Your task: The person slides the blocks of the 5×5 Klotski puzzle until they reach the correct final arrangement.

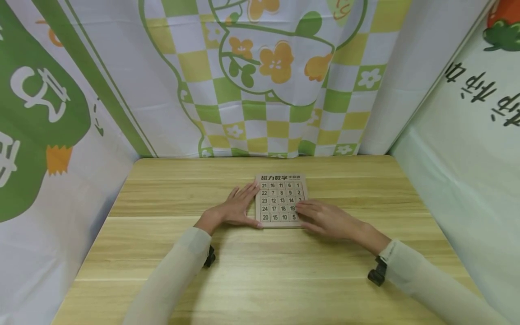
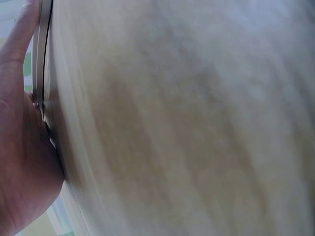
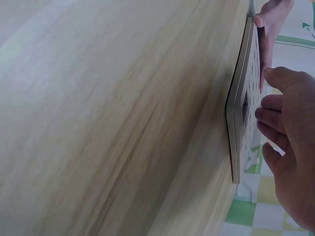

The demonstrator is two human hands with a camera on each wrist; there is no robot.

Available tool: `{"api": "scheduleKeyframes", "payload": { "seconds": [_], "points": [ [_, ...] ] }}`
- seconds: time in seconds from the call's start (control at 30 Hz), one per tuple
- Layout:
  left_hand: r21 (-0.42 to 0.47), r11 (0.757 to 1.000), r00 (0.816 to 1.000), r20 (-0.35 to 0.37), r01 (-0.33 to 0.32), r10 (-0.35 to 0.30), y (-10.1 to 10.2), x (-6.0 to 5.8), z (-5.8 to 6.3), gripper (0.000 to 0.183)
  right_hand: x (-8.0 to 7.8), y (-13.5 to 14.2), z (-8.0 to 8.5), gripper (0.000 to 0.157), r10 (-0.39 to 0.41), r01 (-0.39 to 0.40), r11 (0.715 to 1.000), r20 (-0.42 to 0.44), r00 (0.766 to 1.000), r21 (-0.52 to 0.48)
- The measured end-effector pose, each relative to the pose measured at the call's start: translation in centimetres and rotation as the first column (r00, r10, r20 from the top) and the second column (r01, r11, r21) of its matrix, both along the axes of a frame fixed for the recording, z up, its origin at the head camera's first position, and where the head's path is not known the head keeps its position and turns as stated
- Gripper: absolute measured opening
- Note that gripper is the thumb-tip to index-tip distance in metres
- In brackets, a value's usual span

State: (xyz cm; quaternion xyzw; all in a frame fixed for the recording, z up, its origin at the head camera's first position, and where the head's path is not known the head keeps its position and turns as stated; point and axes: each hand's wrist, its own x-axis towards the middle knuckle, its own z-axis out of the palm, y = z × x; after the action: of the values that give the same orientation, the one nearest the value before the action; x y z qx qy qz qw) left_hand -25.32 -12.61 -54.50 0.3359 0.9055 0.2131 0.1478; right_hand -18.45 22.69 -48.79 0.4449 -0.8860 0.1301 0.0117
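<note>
A flat wooden number-slide puzzle (image 1: 280,225) lies on the table, with Chinese lettering along its far edge and rows of numbered tiles (image 1: 282,200). My left hand (image 1: 237,210) is spread along the puzzle's left side, thumb at the near corner and fingertips on the frame higher up. Over the right columns reaches my right hand (image 1: 331,219), fingers slightly bent, fingertips beside the 19 tile, hiding the tiles at the lower right. In the right wrist view a dark gap (image 3: 245,105) shows among the tiles near the puzzle's near edge.
The wood-grain table (image 1: 260,280) extends around the puzzle on every side. A checked, flower-printed curtain (image 1: 280,122) hangs behind its far edge. White printed cloths (image 1: 459,149) stand along the sides. Each wrist carries a small black camera (image 1: 377,273).
</note>
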Motion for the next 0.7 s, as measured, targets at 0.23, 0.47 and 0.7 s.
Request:
{"api": "scheduleKeyframes", "payload": {
  "seconds": [0.23, 0.47, 0.7],
  "points": [
    [0.013, 1.0, 1.0, 0.005, 0.005, -0.005, -0.1, -0.2, -0.3, 0.14, 0.1, -1.1, -0.1, 0.053, 0.043, -0.044, 0.999, 0.025, 0.999, 0.015],
    [0.017, 1.0, 1.0, 0.006, -0.003, 0.003, -0.1, -0.4, -0.7, 0.14, 0.3, -2.8, 0.0, 0.054, 0.093, -0.094, 0.995, 0.051, 0.994, 0.027],
    [-0.001, 1.0, 1.0, 0.008, -0.001, 0.001, 0.0, -0.3, -0.5, 0.141, 0.4, -4.4, -0.2, 0.054, 0.135, -0.136, 0.991, 0.058, 0.989, 0.018]
  ]
}}
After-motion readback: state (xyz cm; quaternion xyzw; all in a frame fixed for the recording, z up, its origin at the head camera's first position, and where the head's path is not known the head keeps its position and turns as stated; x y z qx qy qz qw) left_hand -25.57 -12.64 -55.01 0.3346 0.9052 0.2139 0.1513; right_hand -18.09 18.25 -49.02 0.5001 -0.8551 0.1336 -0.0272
